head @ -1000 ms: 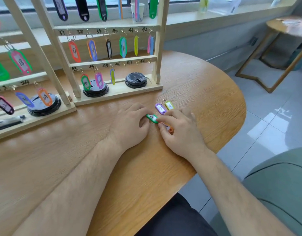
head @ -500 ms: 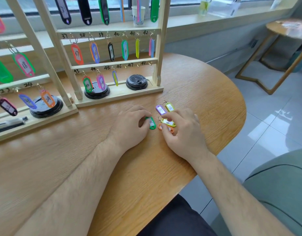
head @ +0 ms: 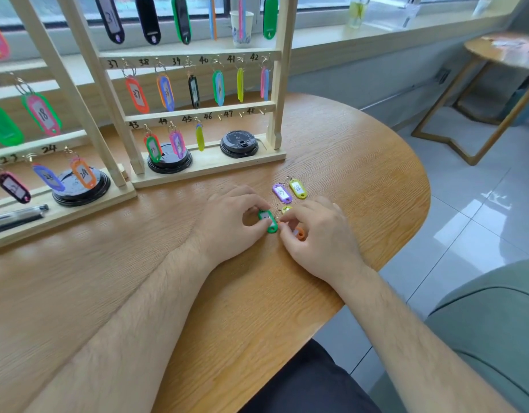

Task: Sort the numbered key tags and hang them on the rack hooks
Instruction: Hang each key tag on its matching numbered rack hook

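Note:
On the wooden table point(head: 331, 138), my left hand point(head: 227, 222) pinches a green key tag point(head: 268, 221) lying flat. My right hand point(head: 316, 234) has its fingers curled over an orange tag point(head: 299, 233), fingertips meeting the green tag's ring. A yellow tag point(head: 286, 208) peeks out between the hands. A purple tag point(head: 282, 193) and a yellow-green tag point(head: 297, 189) lie just beyond. The wooden rack point(head: 203, 110) stands behind with numbered rows; hooks 46, 47 and 48 are bare.
A second rack point(head: 48, 138) with hanging tags stands to the left. Black cup lids point(head: 239, 143) sit on the rack bases. A pen point(head: 16, 217) lies at far left. The table edge curves away on the right; a side table point(head: 495, 55) stands beyond.
My left hand kept hold of the green tag and turned it. My right hand's fingers shifted left over the orange and yellow tags, toward the green tag's ring.

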